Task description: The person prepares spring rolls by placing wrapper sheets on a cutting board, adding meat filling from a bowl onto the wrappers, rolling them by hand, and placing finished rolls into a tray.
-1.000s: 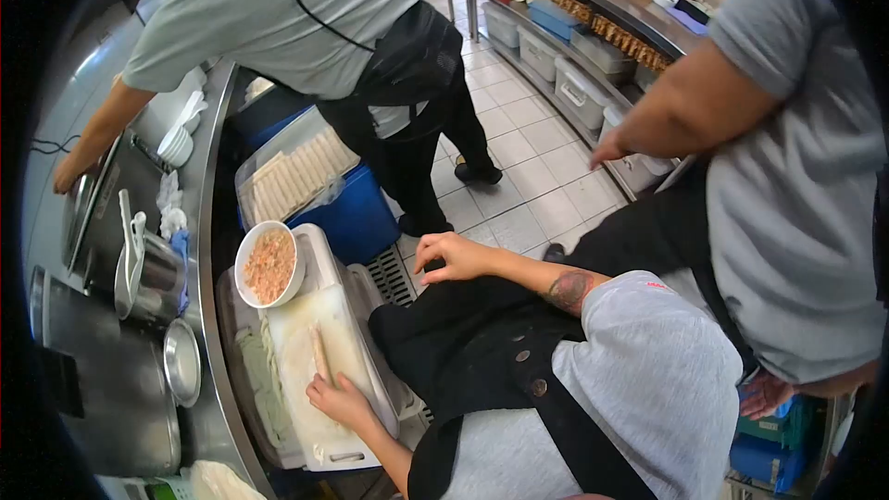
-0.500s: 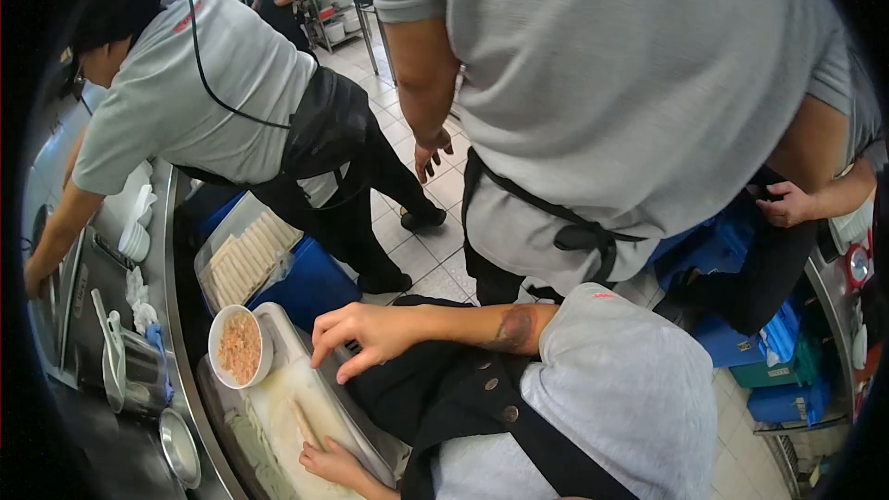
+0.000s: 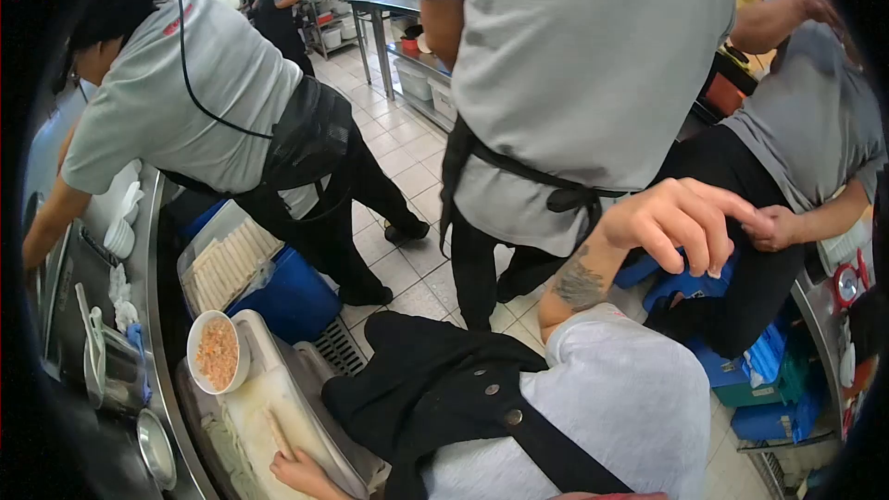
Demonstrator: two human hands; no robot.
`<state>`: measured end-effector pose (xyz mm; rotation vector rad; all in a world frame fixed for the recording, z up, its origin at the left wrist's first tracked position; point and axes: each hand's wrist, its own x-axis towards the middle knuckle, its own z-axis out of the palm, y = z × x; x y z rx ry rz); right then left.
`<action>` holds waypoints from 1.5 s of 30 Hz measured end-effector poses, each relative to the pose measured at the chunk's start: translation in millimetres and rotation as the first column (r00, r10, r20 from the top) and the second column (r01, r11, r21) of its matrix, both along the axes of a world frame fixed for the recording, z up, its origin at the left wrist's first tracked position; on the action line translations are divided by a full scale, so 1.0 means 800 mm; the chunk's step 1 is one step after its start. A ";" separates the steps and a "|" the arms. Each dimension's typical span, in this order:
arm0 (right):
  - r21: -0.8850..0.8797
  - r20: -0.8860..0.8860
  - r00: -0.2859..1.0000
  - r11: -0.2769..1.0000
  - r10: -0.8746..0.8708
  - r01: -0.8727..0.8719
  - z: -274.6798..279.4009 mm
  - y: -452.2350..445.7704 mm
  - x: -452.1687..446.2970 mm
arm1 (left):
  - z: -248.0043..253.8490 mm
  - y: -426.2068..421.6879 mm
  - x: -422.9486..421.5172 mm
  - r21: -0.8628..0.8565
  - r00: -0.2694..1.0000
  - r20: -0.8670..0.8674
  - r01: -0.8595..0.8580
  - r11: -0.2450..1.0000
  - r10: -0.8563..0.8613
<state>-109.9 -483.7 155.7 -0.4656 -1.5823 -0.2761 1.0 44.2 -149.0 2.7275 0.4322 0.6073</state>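
Note:
My left hand [image 3: 304, 475] is closed around the lower end of a thin, pale uncooked roll [image 3: 275, 433] lying on the white cutting board [image 3: 255, 398]. At the top of the board stands a white bowl [image 3: 219, 352] of orange-pink shredded filling. Beside the board, pale green-white sheets [image 3: 231, 454] lie partly hidden. My right hand [image 3: 669, 225] is raised away from the board, on a tattooed forearm, its fingers bent and apart with nothing seen in them. Its index finger overlaps a co-worker's hand [image 3: 778, 228] in view; whether they touch I cannot tell.
A plastic tub [image 3: 206, 245] of stacked pale rolls rests above a blue crate [image 3: 287, 298]. Steel pots with ladles [image 3: 118, 366] and a metal bowl [image 3: 156, 449] line the counter edge. One co-worker [image 3: 583, 83] stands close ahead; another [image 3: 204, 102] bends over the counter.
My right hand has lifted from beside the board and swung far right, toward the seated co-worker. My left hand stays at the roll. The standing co-worker has straightened, and the view has shifted.

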 end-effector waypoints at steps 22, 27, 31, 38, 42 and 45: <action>0.082 -0.040 0.996 0.993 -0.078 0.081 -0.018 -0.054 -0.001 | 0.009 0.005 0.006 -0.059 0.984 -0.169 -0.071 0.996 0.060; 0.078 -0.037 0.995 0.993 -0.087 0.090 -0.017 -0.059 -0.004 | 0.019 -0.008 0.002 -0.077 0.985 -0.165 -0.072 0.994 0.058; 0.085 -0.041 0.993 0.990 -0.109 0.112 -0.021 -0.061 -0.005 | 0.012 0.002 0.002 -0.039 0.983 -0.182 -0.031 0.999 0.024; 0.081 -0.049 0.990 0.988 -0.130 0.134 -0.023 -0.067 -0.011 | 0.018 -0.009 0.000 -0.039 0.981 -0.190 -0.038 0.998 0.030; 0.065 -0.053 0.987 0.986 -0.149 0.152 -0.023 -0.069 -0.015 | 0.019 -0.007 -0.004 -0.030 0.983 -0.185 -0.012 0.999 0.006; 0.028 -0.058 0.981 0.982 -0.186 0.188 -0.024 -0.067 -0.019 | 0.023 -0.013 -0.006 -0.059 0.983 -0.184 -0.037 0.998 0.025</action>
